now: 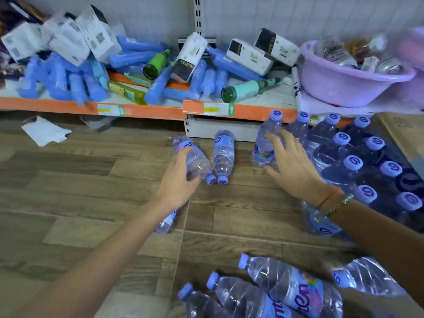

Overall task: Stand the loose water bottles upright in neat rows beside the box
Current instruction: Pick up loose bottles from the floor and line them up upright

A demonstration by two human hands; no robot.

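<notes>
Wood-look plank flooring (68, 203) in grey-brown tones fills the lower two thirds of the frame. Across the top runs a low store shelf (142, 111) with an orange front edge and price labels, backed by a pale panelled wall (252, 14) and a slotted white metal upright (199, 14) at upper centre. The shelf is cluttered with blue bottles, green glass bottles and white cartons. A lilac plastic basin (344, 86) sits at upper right. A crumpled white paper (44, 134) lies on the floor at left.
</notes>
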